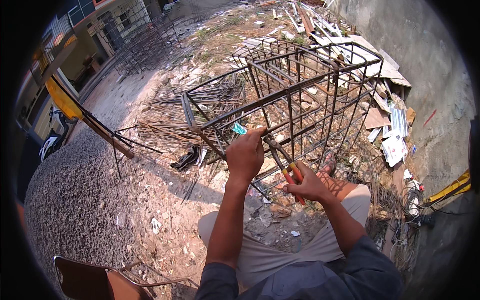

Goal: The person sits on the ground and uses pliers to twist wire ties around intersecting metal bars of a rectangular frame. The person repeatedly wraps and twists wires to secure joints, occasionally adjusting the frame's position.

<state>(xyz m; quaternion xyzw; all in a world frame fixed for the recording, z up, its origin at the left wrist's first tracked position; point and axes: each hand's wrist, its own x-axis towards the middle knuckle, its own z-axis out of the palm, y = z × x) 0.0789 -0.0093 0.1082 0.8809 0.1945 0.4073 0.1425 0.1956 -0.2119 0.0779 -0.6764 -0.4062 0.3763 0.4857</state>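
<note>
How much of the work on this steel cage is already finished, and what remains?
Done: the rebar cage already stands as a frame of long bars and stirrups. In hand: the left hand grips a bar at one joint while the right hand holds red-handled pincers there. Left: which joints lack ties cannot be told.

Outdoor yard, strong sun, hard shadows. Ground (165, 210) was packed dirt littered with rubble, paper scraps and bits of wire. A spread of grey gravel (70, 200) lay at the left. A bare concrete wall (425, 55) ran along the right side, with boards and sheet offcuts (370, 65) heaped at its foot. Loose rusty rods (165, 115) lay in a pile in the middle distance. Further rebar cages (145, 42) stood by a building (107, 20) at upper left. A parked scooter (52, 135) sat at the left edge. A brown chair back (85, 280) showed at the bottom.
</note>
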